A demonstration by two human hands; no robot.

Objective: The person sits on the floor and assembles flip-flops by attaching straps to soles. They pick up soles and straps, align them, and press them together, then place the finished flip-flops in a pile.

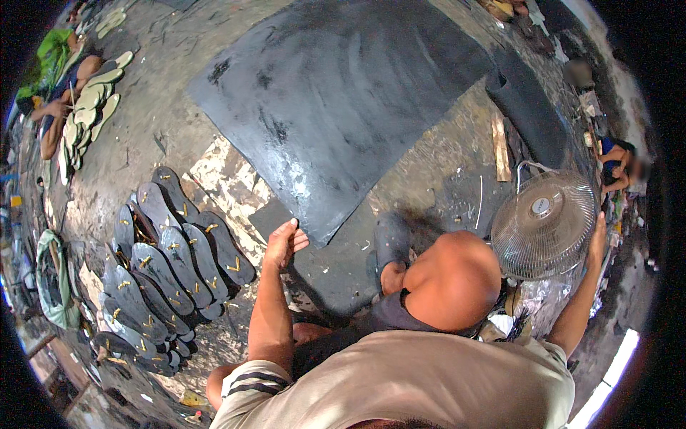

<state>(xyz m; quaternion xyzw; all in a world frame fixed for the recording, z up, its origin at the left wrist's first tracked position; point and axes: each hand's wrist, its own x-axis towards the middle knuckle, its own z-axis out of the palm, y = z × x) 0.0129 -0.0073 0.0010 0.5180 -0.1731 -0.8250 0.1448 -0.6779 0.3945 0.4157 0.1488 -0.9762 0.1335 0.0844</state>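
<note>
A large black rubber-like sheet (343,107) lies on the floor ahead, one corner pointing toward me. Beside its near left edge is my left hand (286,244), fingers loosely curled and thumb apart; I see nothing between them. Whether the thumb tip touches the sheet is unclear. At the right stands a fan (544,225) with a round wire guard. My right hand (598,242) lies along the guard's outer rim, fingers stretched straight and seen edge-on. Several dark flip-flops with yellowish straps (171,261) are piled to my left.
A rolled dark sheet (529,107) and a wooden strip (500,148) lie beyond the fan. At far left, a person in green (53,61) sits by pale soles (89,107). Another person (620,164) is at far right. A greenish sack (57,279) stands left of the flip-flops.
</note>
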